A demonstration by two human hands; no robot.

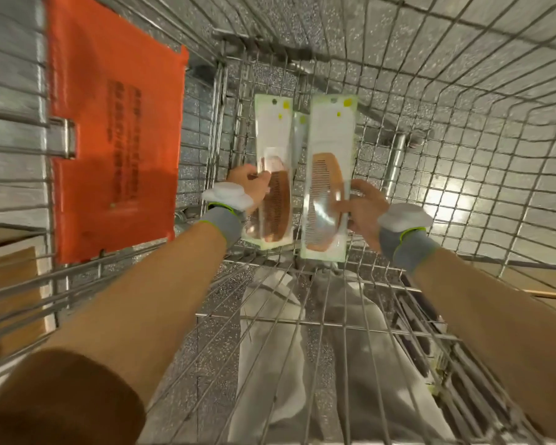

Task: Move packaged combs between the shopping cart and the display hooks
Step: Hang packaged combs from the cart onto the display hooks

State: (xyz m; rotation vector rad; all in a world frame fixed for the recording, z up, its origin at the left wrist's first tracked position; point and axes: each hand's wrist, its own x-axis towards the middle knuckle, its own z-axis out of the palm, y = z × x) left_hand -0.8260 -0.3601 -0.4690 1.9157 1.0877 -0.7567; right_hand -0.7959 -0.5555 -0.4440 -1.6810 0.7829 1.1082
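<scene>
I look straight down into a wire shopping cart [446,101]. My left hand [249,187] grips the left edge of a packaged comb [274,175], a brown comb in a clear sleeve with a white and green card. Behind this pack the edge of another pack [299,130] shows. My right hand [363,213] holds a second packaged comb [329,175] by its right edge, thumb across the clear front. Both packs are held side by side over the cart's basket, hanging holes pointing away from me. No display hooks are in view.
An orange plastic flap [116,130] with dark print hangs on the cart's left side. Wire walls close in all around. Speckled grey floor and my light trousers [302,348] show through the mesh. A wooden shelf edge [10,284] lies at the far left.
</scene>
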